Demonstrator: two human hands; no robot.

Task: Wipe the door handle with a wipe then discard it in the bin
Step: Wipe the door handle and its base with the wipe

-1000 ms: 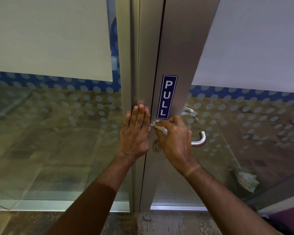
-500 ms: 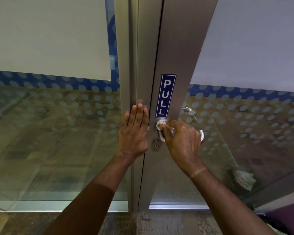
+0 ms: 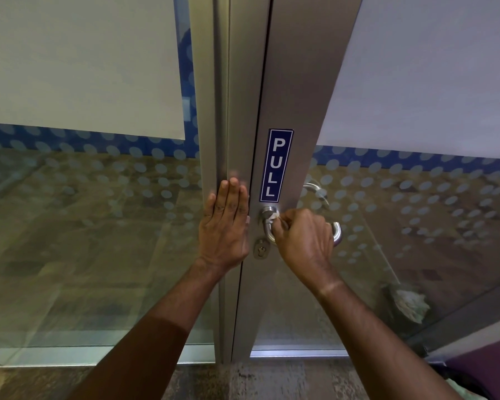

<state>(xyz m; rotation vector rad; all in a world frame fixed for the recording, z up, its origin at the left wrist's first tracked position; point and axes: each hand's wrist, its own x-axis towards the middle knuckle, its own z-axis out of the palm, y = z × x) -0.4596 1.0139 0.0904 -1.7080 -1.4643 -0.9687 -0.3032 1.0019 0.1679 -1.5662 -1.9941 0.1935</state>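
Note:
A curved silver door handle sticks out of the grey metal door frame, just under a blue PULL sign. My right hand is closed around the handle's bar, pressing a small white wipe against it near the round base. Only a scrap of the wipe shows past my fingers. The handle's far end pokes out to the right of my hand. My left hand lies flat, fingers together, on the metal frame left of the door gap. No bin is in view.
A keyhole sits below the handle. Glass panels with frosted dots flank the frame on both sides. A second handle shows through the glass. A crumpled pale object lies behind the right pane. Dark floor runs along the bottom.
My right hand moved with the wipe from beside the handle's base onto the bar and now wraps it. The left hand stayed flat on the frame.

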